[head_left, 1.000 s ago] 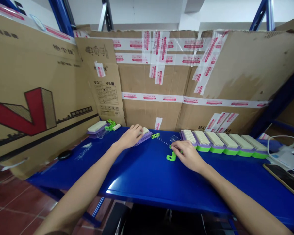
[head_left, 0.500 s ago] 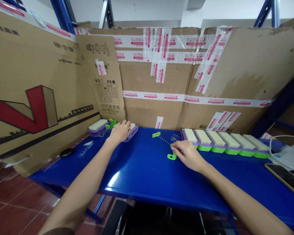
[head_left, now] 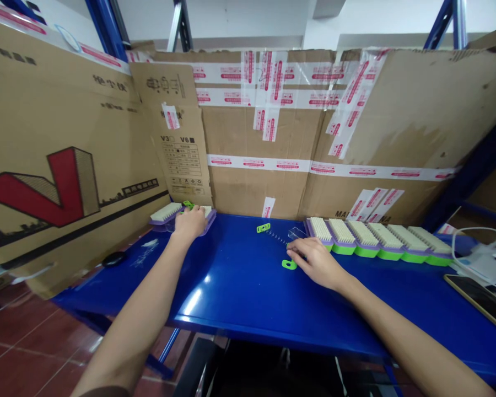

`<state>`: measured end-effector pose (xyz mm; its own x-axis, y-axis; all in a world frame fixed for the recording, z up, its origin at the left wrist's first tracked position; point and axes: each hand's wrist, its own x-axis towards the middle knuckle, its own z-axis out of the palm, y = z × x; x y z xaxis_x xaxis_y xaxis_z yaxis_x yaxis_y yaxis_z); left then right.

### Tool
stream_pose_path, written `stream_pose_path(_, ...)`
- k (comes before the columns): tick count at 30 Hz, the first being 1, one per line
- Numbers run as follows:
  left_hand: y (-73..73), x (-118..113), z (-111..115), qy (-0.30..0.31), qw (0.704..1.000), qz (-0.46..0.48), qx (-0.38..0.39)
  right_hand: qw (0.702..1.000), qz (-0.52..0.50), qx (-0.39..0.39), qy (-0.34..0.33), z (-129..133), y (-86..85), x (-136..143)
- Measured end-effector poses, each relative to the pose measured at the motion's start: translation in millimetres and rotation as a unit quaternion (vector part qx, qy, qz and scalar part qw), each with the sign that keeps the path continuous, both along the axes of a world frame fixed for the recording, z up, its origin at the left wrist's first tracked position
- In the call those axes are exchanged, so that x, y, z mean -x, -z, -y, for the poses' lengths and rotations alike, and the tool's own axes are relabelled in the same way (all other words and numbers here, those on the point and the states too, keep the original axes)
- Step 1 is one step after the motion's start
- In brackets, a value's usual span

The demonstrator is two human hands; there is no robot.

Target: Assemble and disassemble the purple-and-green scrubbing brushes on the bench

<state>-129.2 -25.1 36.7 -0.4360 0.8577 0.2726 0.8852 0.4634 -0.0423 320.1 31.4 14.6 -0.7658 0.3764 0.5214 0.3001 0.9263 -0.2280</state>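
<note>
At the back left of the blue table, my left hand is closed over a purple-based brush; its fingertips are hard to make out. Beside it lie another purple brush with pale bristles and a green piece. My right hand has its fingers pinched together at the table centre, and what they hold is too small to name. A spring lies between that hand and a green clip. Next to the fingers are a second green piece and a clear plastic piece.
Several brushes with green and purple bases stand in a row at the back right. A phone and a white device with a cable sit at the right edge. Cardboard walls close off the back and left.
My left hand has moved left, and the purple brush under it has shifted left too. My right hand has barely moved.
</note>
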Motion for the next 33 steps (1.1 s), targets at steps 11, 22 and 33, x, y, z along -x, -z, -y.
stream_pose_path(11, 13.7, 9.6, -6.6, -0.029, 1.0, 0.009, -0.008, 1.0, 0.016, -0.005, 0.024, -3.2, 2.6, -1.7)
stream_pose_path(22, 23.9, -1.3, -14.3, -0.04, 0.998, 0.015, -0.035, 1.0, 0.025, 0.002, 0.01, -1.4, 1.5, -2.0)
stream_pose_path(33, 15.9, -35.6, -15.4, 0.062, 0.983, 0.049, -0.166, 0.994, -0.024, 0.001, 0.105, -9.5, 10.8, -2.7)
